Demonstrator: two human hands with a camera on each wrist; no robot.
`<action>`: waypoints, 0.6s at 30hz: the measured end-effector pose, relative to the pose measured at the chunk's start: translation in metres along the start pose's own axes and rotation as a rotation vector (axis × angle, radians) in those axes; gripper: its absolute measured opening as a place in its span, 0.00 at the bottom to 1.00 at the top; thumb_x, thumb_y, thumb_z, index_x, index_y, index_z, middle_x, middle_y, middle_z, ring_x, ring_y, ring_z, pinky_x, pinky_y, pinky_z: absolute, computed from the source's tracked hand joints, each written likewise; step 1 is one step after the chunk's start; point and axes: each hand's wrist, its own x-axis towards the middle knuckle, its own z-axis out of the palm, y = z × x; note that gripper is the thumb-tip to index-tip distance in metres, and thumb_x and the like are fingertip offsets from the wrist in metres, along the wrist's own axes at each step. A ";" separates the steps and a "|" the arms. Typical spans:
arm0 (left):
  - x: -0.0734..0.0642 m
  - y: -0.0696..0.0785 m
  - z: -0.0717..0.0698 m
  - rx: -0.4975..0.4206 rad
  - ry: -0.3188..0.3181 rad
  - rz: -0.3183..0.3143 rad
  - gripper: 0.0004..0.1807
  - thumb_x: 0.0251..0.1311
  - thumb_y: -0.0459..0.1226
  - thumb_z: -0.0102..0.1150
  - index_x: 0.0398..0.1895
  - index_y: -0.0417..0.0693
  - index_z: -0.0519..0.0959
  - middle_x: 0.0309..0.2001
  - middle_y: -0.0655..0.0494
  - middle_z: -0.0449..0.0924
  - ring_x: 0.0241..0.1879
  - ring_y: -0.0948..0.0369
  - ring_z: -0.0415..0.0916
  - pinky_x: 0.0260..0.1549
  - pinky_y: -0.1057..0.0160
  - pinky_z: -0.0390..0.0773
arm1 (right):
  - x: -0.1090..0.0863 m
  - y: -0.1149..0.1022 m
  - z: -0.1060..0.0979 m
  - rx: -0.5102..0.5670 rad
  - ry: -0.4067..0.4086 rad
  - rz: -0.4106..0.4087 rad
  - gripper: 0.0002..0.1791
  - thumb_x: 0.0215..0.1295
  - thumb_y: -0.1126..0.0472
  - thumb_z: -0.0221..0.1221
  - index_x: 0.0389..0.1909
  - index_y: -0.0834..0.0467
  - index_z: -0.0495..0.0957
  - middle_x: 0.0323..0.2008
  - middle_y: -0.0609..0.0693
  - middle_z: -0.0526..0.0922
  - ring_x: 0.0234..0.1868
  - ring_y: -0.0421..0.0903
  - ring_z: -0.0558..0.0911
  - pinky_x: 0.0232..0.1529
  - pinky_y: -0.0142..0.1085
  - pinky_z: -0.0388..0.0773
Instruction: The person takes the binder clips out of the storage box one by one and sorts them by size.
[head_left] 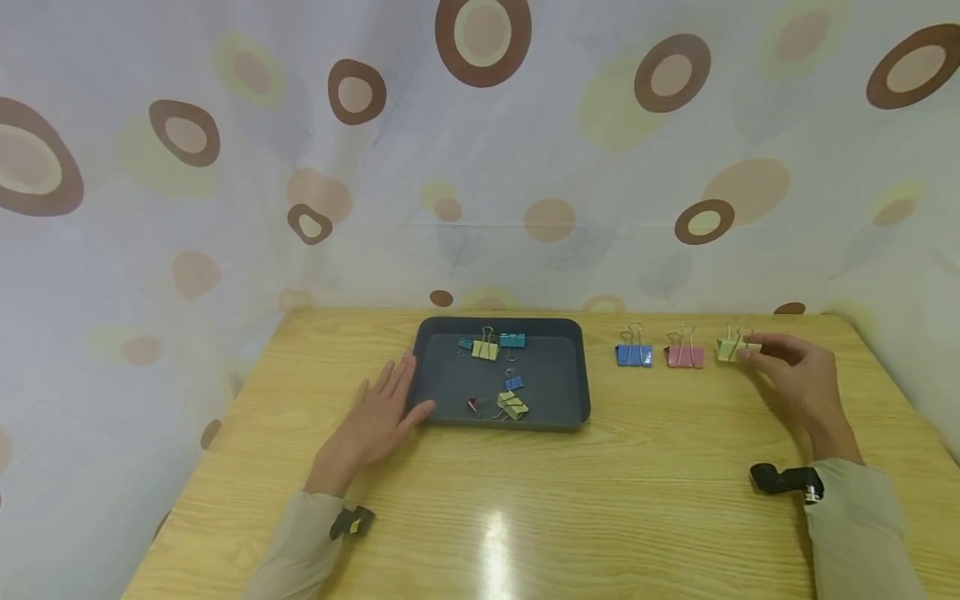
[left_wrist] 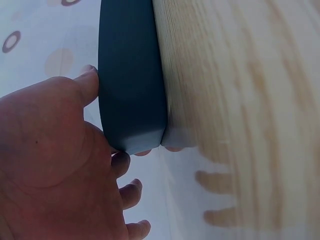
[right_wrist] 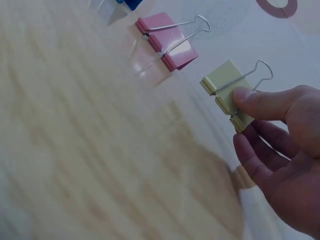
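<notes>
we see the right hand (head_left: 802, 379) pinching a yellow binder clip (right_wrist: 225, 77) between thumb and fingers, just right of the pink clip (head_left: 684, 358) and the blue clip (head_left: 634, 357); the left hand (head_left: 371, 421), its fingers extended and clasping nothing, touches the left side of the dark tray (head_left: 551, 379), where several more clips (head_left: 484, 351) lie

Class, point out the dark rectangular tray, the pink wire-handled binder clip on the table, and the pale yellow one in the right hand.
Dark rectangular tray (head_left: 557, 383): head view, its bare floor.
Pink wire-handled binder clip (right_wrist: 166, 38): right wrist view, flat face.
Pale yellow binder clip (right_wrist: 227, 94): right wrist view, flat face.
</notes>
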 end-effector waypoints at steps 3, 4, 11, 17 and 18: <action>-0.001 0.003 -0.003 -0.005 0.002 0.001 0.46 0.78 0.61 0.36 0.83 0.39 0.41 0.83 0.45 0.39 0.80 0.41 0.39 0.73 0.31 0.42 | 0.001 0.005 0.003 0.008 0.014 0.021 0.24 0.64 0.53 0.72 0.56 0.61 0.85 0.36 0.27 0.82 0.39 0.30 0.77 0.37 0.18 0.72; -0.001 0.003 -0.004 -0.005 0.004 0.002 0.46 0.78 0.61 0.36 0.83 0.38 0.41 0.83 0.44 0.39 0.80 0.41 0.39 0.72 0.31 0.42 | 0.001 0.006 0.003 0.006 0.021 0.022 0.24 0.63 0.52 0.72 0.56 0.61 0.85 0.35 0.27 0.82 0.38 0.29 0.78 0.37 0.18 0.72; 0.000 0.002 -0.004 -0.016 0.002 0.004 0.46 0.78 0.61 0.35 0.83 0.39 0.41 0.83 0.45 0.38 0.81 0.41 0.38 0.73 0.31 0.41 | 0.002 0.009 0.004 -0.042 0.016 -0.049 0.24 0.66 0.53 0.70 0.56 0.64 0.83 0.35 0.23 0.81 0.38 0.25 0.78 0.39 0.16 0.70; 0.000 0.004 -0.004 -0.007 0.002 0.001 0.46 0.78 0.61 0.38 0.83 0.40 0.41 0.83 0.46 0.38 0.81 0.43 0.38 0.73 0.32 0.42 | 0.004 0.013 0.003 -0.105 -0.012 -0.100 0.23 0.69 0.53 0.67 0.58 0.65 0.82 0.37 0.20 0.77 0.38 0.21 0.77 0.39 0.16 0.70; -0.001 0.005 -0.004 -0.005 0.005 0.001 0.45 0.78 0.60 0.38 0.83 0.40 0.42 0.83 0.46 0.39 0.81 0.43 0.39 0.73 0.31 0.42 | 0.004 0.014 0.003 -0.115 -0.021 -0.106 0.23 0.70 0.53 0.66 0.59 0.65 0.82 0.37 0.20 0.77 0.39 0.21 0.76 0.39 0.15 0.70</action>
